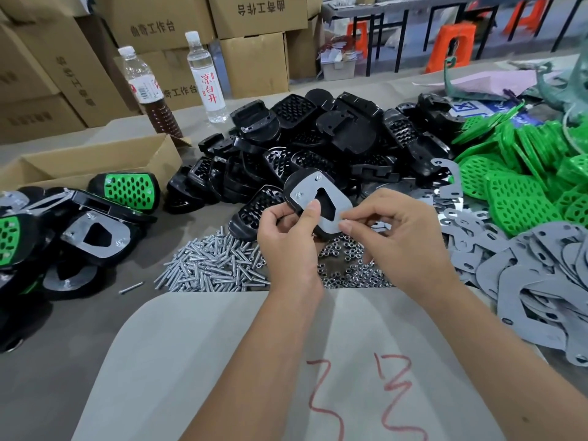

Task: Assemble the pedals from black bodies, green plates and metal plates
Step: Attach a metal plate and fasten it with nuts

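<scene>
Left hand (288, 230) gripping a black plastic pedal body with a grey metal plate (318, 202) held above the table centre, right hand (394, 230) pinching the plate's near right corner, silver bolts (213, 265) piled below.

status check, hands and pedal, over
Left hand grips pedal, metal plate up. Right hand pinches at plate's lower corner. Nothing in the way.

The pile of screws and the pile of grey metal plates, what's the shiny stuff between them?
In the head view, a heap of small nuts lies between the screws and the grey metal plates, below both hands.
</scene>
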`<action>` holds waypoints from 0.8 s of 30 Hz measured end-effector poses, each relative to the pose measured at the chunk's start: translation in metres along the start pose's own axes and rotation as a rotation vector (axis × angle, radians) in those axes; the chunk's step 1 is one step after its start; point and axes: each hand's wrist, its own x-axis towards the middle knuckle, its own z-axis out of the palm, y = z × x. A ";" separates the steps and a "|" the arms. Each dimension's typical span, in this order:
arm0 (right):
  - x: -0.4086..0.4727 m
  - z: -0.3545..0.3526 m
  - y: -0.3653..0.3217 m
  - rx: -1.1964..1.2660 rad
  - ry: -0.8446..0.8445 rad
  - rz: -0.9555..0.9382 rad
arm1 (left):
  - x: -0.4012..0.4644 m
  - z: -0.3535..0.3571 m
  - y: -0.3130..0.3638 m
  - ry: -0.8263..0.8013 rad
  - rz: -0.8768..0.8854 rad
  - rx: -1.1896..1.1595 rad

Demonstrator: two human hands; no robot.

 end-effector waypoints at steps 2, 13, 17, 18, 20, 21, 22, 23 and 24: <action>0.001 -0.002 0.001 0.025 -0.047 0.033 | 0.000 0.000 0.001 0.009 -0.008 -0.006; 0.001 0.001 -0.005 -0.105 0.030 0.008 | -0.003 0.001 -0.002 -0.001 0.043 0.115; 0.001 -0.001 -0.004 -0.058 -0.026 0.000 | -0.003 0.000 -0.002 0.001 0.015 0.090; 0.001 -0.001 -0.003 -0.042 -0.035 0.000 | -0.003 0.000 -0.002 0.001 0.009 0.083; 0.000 -0.001 -0.002 -0.008 -0.056 -0.011 | -0.002 0.000 -0.001 0.017 -0.008 0.066; 0.000 -0.001 -0.002 0.009 -0.069 -0.015 | -0.002 0.000 -0.001 0.032 -0.018 0.058; 0.000 -0.001 -0.001 0.021 -0.081 -0.017 | -0.001 -0.001 0.000 0.045 -0.026 0.054; 0.000 -0.001 -0.001 0.024 -0.090 -0.018 | -0.001 -0.001 0.000 0.054 -0.030 0.056; 0.000 -0.001 0.000 0.021 -0.096 -0.020 | -0.001 -0.001 0.001 0.058 -0.031 0.058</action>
